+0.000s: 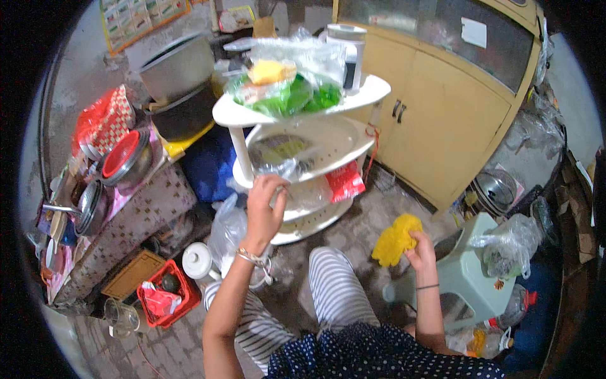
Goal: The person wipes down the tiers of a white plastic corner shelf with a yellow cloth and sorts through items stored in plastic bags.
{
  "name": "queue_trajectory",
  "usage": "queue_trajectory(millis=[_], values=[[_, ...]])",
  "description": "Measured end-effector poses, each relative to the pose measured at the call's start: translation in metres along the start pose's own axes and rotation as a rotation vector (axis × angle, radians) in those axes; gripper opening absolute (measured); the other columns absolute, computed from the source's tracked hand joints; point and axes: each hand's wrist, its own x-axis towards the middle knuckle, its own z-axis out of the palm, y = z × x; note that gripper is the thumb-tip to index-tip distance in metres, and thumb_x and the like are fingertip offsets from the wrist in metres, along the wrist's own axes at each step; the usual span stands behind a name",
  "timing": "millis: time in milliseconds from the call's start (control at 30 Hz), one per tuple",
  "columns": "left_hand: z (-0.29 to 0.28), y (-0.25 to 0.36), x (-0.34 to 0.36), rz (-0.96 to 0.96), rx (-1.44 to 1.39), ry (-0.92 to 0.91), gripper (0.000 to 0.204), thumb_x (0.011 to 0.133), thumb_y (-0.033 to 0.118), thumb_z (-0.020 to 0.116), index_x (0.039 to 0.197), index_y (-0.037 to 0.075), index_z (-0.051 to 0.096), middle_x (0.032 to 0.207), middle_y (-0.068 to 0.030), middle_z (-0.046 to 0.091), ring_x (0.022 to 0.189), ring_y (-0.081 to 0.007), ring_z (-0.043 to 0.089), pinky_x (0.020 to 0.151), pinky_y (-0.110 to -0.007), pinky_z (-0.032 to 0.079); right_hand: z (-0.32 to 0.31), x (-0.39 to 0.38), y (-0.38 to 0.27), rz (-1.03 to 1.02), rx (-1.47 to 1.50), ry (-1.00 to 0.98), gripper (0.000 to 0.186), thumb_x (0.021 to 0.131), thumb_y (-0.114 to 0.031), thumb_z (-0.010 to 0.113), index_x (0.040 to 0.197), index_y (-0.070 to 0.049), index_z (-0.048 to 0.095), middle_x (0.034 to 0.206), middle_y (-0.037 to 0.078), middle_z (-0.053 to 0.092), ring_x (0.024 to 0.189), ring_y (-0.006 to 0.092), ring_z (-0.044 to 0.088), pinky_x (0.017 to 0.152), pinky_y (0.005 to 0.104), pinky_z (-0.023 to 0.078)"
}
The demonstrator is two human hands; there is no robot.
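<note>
My left hand (265,202) is raised to the middle tier of a white plastic corner shelf (302,110), its fingers curled at the front edge by a clear plastic bag; what they grip, if anything, is unclear. That tier (352,139) holds a flat grey-green bagged item (278,148). Green bagged items (265,95), a yellow piece and a silver-and-black container sit on top. A red package (346,181) lies on a lower tier. My right hand (416,247) holds a crumpled yellow cloth (396,240) beside a pale green stool (461,284).
A cream cabinet (442,120) stands behind the shelf. Pots (177,69), colanders (120,158) and a cluttered table (139,227) are at left. A red basket (183,316), white kettle (197,260) and plastic bags sit on the brick floor. Bottles (480,341) lie right of my legs.
</note>
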Motion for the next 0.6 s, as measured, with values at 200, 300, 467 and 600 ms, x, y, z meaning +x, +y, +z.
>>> queue_trajectory(millis=[200, 300, 467, 600], values=[[-0.01, -0.04, -0.027, -0.168, 0.036, -0.021, 0.008, 0.077, 0.003, 0.058, 0.084, 0.002, 0.06, 0.087, -0.0129, 0.059, 0.087, -0.0293, 0.056, 0.079, -0.035, 0.043, 0.016, -0.012, -0.012, 0.069, 0.066, -0.047, 0.033, 0.084, -0.01, 0.049, 0.115, -0.001, 0.049, 0.112, 0.013, 0.058, 0.102, 0.0281, 0.056, 0.088, 0.0426, 0.047], [-0.021, -0.067, -0.046, -0.275, 0.08, -0.041, 0.009, 0.076, 0.005, 0.06, 0.084, 0.002, 0.062, 0.087, -0.0138, 0.059, 0.086, -0.0299, 0.056, 0.078, -0.036, 0.043, 0.042, -0.015, -0.009, 0.095, 0.105, -0.1, 0.033, 0.085, -0.012, 0.046, 0.117, -0.001, 0.049, 0.117, 0.014, 0.056, 0.109, 0.0295, 0.053, 0.094, 0.0441, 0.042], [-0.03, -0.074, -0.061, -0.313, 0.129, -0.164, 0.013, 0.076, 0.011, 0.063, 0.087, 0.004, 0.062, 0.09, -0.0145, 0.058, 0.086, -0.0316, 0.054, 0.077, -0.038, 0.042, 0.088, -0.016, 0.016, 0.132, 0.114, -0.113, 0.035, 0.084, -0.011, 0.047, 0.117, 0.0, 0.048, 0.118, 0.014, 0.056, 0.109, 0.0291, 0.053, 0.096, 0.0443, 0.04], [-0.028, -0.064, -0.068, -0.342, 0.208, -0.266, 0.019, 0.077, 0.017, 0.064, 0.092, 0.006, 0.062, 0.096, -0.0152, 0.057, 0.093, -0.0334, 0.052, 0.081, -0.041, 0.041, 0.106, -0.01, 0.049, 0.204, 0.15, -0.191, 0.035, 0.085, -0.009, 0.047, 0.119, 0.0, 0.048, 0.118, 0.013, 0.056, 0.111, 0.0291, 0.052, 0.098, 0.0443, 0.039]])
